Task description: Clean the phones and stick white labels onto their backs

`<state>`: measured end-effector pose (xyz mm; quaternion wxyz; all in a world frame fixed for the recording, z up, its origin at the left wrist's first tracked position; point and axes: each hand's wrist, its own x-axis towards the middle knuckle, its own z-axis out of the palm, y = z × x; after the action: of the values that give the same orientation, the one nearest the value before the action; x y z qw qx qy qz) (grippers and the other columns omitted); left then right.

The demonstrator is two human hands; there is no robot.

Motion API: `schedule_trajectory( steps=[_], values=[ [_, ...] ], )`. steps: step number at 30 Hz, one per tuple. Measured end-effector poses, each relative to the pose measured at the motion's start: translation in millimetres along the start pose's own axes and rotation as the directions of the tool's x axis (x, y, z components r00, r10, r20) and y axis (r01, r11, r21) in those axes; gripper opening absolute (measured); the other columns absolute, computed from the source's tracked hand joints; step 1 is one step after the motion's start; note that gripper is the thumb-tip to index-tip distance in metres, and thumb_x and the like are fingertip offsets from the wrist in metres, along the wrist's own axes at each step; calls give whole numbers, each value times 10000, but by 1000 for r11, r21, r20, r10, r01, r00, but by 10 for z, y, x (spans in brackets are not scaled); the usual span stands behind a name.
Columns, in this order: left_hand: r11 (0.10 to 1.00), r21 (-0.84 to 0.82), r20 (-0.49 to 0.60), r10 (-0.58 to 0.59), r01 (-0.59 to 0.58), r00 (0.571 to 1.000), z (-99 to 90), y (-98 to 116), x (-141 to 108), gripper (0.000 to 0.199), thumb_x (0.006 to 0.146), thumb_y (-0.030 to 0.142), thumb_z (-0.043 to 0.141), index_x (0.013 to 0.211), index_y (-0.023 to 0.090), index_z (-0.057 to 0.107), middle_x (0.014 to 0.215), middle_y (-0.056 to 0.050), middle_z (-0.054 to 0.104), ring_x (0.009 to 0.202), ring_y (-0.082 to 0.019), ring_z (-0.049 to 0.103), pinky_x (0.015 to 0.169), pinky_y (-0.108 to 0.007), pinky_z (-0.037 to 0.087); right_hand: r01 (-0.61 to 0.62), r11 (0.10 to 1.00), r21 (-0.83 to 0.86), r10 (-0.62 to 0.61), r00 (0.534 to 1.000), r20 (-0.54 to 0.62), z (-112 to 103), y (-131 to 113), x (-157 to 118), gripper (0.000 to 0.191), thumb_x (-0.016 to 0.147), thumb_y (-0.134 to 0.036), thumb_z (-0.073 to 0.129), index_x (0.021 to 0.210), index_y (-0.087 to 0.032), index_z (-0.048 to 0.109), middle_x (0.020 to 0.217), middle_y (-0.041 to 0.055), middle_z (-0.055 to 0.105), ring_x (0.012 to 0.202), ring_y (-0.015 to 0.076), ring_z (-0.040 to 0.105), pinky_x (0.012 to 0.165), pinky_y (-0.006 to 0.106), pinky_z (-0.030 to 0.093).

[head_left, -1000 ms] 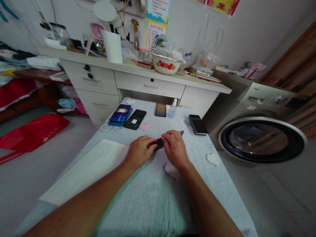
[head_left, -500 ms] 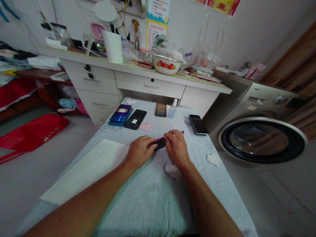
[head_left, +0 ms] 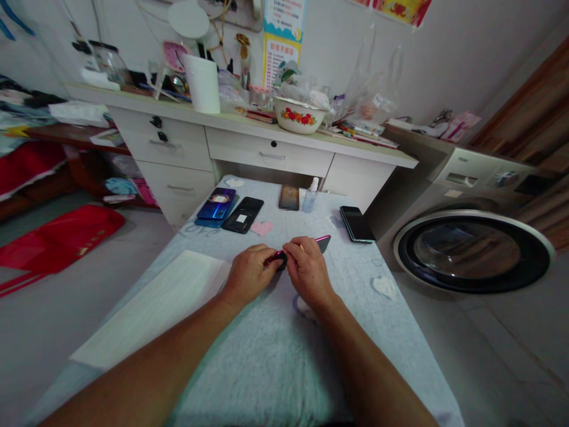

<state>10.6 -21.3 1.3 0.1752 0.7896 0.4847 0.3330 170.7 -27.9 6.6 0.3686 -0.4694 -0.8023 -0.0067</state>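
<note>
My left hand [head_left: 249, 270] is closed round the left end of a dark smartphone [head_left: 324, 242] with a magenta edge, held tilted above the cloth. My right hand [head_left: 307, 265] has its fingers pinched together at the phone's upper edge, close to my left fingertips. A small pale bit shows between those right fingers, too little to name. The phone's right end sticks out beyond my right hand, and its middle is hidden behind the fingers.
On the cloth-covered table [head_left: 267, 362] lie a blue phone [head_left: 216, 204], a black phone [head_left: 242, 216], a dark phone at right [head_left: 357, 224], a brown blurred card [head_left: 288, 198] and a white board [head_left: 155, 308]. A clear spray bottle [head_left: 310, 197] stands behind. A washing machine [head_left: 444, 172] is on the right.
My right hand has slid left along the phone's edge towards my left hand, uncovering more of the phone's right end. My left hand keeps its place.
</note>
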Motion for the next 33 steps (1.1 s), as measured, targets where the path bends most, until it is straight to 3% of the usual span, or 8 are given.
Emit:
schedule_trajectory(
  steps=[33],
  values=[
    [1000,-7,-8,-1,1,1000,8,-13,2,139,860,230,565,801,188,683,739,-5,601,728,-151,565,655,-254,398,40,999,22,-40,999,1,-25,14,4,211,889,-135,507,994,-208,676,986,76,604,908,207,514,805,340,453]
  ],
)
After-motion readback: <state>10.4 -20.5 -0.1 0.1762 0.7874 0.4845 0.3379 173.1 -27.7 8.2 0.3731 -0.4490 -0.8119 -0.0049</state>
